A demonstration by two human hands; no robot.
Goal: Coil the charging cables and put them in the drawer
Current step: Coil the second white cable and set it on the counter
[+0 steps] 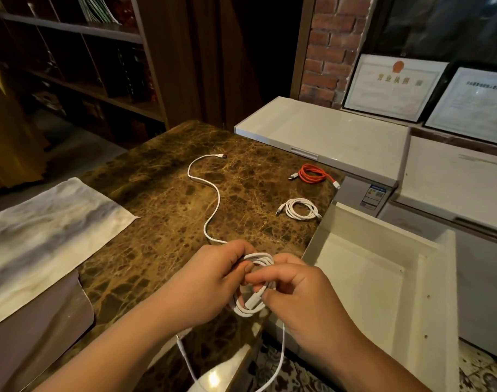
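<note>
Curling round one side of the white cable's (253, 281) loops, the left hand (210, 281) held the bundle just above the marble counter (156, 193); its loose tail snaked away over the counter. Opposite, the right hand (304, 298) pinched a strand between thumb and fingertips (260, 275), beside the open drawer (383, 278).

A white cable (213, 199) snaked across brown, gold-veined marble (162, 188) near an orange coil (312, 173), a white coil (299, 208) and a grey-streaked cloth (43, 222).
</note>
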